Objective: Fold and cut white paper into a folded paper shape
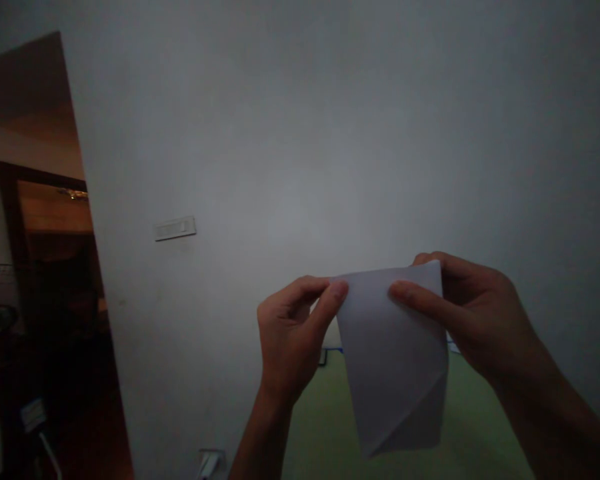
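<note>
A white folded sheet of plain paper (pixel 390 333) hangs upright between both hands, in front of a pale grey wall (pixel 290 133) and over a light green worktop (pixel 317 420). At the left, a small white-and-blue item (pixel 33 415) with a pale cable may bear print, but it is too dark and blurred to read.

The left hand (pixel 291 333) pinches the sheet's upper left corner, thumb on the near face and fingers curled behind; its forearm rises steeply from the bottom edge of the view. The right hand (pixel 487 310) grips near the upper right corner — thumb laid flat across the near face, pointing inward, fingers tucked behind — with its forearm slanting in from the lower right. A diagonal fold line crosses the sheet's lower right part.

The fingers behind the paper are mostly hidden, and the sheet covers much of the worktop. A small dark object (pixel 323 357) at the worktop's far edge is partly covered — I cannot tell what it is. Beyond the dim doorway (pixel 55 267), shapes are hard to make out.
</note>
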`<state>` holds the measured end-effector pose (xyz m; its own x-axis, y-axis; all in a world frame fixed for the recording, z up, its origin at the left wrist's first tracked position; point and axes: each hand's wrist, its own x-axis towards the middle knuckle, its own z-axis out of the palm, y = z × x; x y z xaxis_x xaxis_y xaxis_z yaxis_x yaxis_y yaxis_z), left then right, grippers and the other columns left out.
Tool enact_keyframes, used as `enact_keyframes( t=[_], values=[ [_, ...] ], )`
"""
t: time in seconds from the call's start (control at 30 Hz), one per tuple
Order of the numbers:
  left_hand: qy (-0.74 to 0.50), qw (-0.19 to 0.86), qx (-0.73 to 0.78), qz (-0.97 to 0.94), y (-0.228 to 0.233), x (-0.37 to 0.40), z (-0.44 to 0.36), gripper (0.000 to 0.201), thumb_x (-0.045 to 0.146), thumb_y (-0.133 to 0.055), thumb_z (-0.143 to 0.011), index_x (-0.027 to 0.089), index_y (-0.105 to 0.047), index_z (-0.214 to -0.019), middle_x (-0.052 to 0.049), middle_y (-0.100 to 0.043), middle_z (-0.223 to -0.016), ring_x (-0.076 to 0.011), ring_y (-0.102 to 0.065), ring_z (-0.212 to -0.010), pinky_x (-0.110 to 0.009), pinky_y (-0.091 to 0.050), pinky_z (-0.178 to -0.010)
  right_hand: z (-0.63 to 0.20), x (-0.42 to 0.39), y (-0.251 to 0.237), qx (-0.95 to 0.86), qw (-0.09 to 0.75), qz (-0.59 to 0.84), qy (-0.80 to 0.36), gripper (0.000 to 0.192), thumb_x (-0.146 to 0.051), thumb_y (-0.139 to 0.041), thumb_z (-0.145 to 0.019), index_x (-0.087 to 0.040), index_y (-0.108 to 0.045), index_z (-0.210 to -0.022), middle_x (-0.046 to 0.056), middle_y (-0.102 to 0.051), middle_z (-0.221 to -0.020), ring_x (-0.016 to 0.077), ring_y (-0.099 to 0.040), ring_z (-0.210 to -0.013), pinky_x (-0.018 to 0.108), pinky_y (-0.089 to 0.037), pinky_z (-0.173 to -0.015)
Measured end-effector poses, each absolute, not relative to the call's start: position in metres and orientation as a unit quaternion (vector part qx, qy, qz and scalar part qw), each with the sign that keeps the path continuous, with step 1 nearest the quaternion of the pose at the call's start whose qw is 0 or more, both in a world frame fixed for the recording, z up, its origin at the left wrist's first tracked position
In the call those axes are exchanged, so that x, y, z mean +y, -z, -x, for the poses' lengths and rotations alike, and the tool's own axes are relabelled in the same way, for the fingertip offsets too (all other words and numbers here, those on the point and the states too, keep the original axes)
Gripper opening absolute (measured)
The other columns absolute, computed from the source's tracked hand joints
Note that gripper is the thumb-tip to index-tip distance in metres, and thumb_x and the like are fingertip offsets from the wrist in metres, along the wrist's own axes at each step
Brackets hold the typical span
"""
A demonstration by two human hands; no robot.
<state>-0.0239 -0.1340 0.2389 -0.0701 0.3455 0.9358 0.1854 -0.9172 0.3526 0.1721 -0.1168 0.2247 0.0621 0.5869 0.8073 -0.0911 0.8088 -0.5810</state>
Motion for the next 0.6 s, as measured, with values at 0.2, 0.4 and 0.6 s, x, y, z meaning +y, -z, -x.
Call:
enact_keyframes(
  t=[0.2, 0.4, 0.6],
  values=[
    [-0.711, 0.047, 0.198, -0.674, -0.2380, -0.1331, 0.0241, 0.009, 0.025, -0.079, -0.084, 0.023, -0.077, -0.076, 0.005, -0.073, -0.070, -0.0076, -0.067, -0.065, -0.015, -0.054, -0.062, -0.1726, -0.1174, -0.2241, -0.642, 0.702, 0.197, -0.237, 0.028, -0.039, -0.086, -0.073, -0.021, -0.066, -0.077, -0.002, -0.061, -0.064, 0.0126, -0.057, -0.052, 0.020, -0.045, -0.042],
    [-0.709, 0.037, 0.198, -0.676, -0.2383, -0.1340, 0.0244, 0.011, 0.026, -0.078, -0.085, 0.022, -0.076, -0.075, 0.004, -0.073, -0.069, -0.0086, -0.067, -0.065, -0.016, -0.054, -0.061, -0.1728, -0.1173, -0.2249, -0.645, 0.700, 0.200, -0.233, 0.029, -0.040, -0.086, -0.073, -0.021, -0.064, -0.073, -0.002, -0.060, -0.062, 0.0117, -0.057, -0.050, 0.018, -0.045, -0.040],
    [-0.709, 0.005, 0.208, -0.673, -0.2383, -0.1344, 0.0246, 0.011, 0.027, -0.078, -0.085, 0.022, -0.076, -0.076, 0.004, -0.072, -0.068, -0.0089, -0.066, -0.063, -0.017, -0.053, -0.059, -0.1735, -0.1174, -0.2241, -0.645, 0.695, 0.201, -0.247, 0.029, -0.040, -0.086, -0.074, -0.021, -0.066, -0.077, -0.002, -0.062, -0.065, 0.0117, -0.058, -0.051, 0.019, -0.046, -0.041]
  ],
)
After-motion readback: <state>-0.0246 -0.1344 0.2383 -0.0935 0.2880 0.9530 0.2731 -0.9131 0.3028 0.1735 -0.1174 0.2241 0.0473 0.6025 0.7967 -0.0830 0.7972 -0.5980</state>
